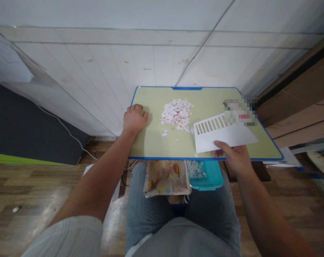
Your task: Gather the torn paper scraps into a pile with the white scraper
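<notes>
My right hand [235, 155] pinches a white sheet with a row of oblong slots [208, 141], thumb on top and fingers underneath, at the right front of a small table. The sheet's left end is beside a pile of small paper scraps [178, 110], mostly white with some pink. A few loose scraps [165, 133] lie in front of the pile. At the table's left edge my left hand [135, 117] rests palm down, fingers slightly bent and apart, holding nothing.
The blue-rimmed table [151, 146] stands against a white panelled wall. Below its front edge are a turquoise tub [217, 178] containing scraps and a patterned fabric-like piece [167, 184] at my lap. A blurred-out item [242, 112] sits at the right, near cardboard boxes [303, 89].
</notes>
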A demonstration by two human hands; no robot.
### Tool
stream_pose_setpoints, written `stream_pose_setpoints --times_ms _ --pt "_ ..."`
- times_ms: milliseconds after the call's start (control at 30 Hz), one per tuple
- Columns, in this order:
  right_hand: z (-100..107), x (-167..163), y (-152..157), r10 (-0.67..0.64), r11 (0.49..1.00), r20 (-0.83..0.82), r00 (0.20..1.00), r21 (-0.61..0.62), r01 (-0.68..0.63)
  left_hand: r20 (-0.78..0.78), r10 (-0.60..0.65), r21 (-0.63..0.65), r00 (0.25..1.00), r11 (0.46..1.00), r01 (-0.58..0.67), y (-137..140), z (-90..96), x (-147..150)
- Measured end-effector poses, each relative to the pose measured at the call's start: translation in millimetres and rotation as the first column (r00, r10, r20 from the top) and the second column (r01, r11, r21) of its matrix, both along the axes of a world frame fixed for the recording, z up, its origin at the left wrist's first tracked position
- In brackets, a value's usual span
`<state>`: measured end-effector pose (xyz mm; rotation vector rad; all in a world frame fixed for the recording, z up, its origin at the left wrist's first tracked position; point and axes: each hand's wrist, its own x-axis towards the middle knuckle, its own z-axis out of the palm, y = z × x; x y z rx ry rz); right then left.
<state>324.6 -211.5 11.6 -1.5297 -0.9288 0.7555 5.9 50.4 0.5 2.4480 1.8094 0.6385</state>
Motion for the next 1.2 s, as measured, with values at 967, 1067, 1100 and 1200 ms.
stream_pose_setpoints --times_ms 967,1067,1100,1200 --pt "-1.2 4.4 -1.2 -0.034 0.999 0.015 0.999 -0.008 0.034 0.016 0.007 -0.001 1.0 1.0 -0.007 -1.0 0.8 0.4" --pt "-3.7 4.5 0.1 -0.059 0.998 0.007 0.998 -0.01 0.059 0.006 0.005 -0.007 1.0 1.0 -0.005 -1.3 1.3 0.4" --pt "-4.4 4.6 0.6 -0.063 0.998 0.004 0.998 -0.011 0.063 0.004 0.006 -0.009 1.0 1.0 -0.006 -1.2 1.3 0.3" --pt "-6.0 5.7 2.1 -0.06 0.998 0.017 0.998 -0.016 0.061 0.0 0.007 -0.009 1.0 1.0 -0.007 -0.8 1.1 0.1"
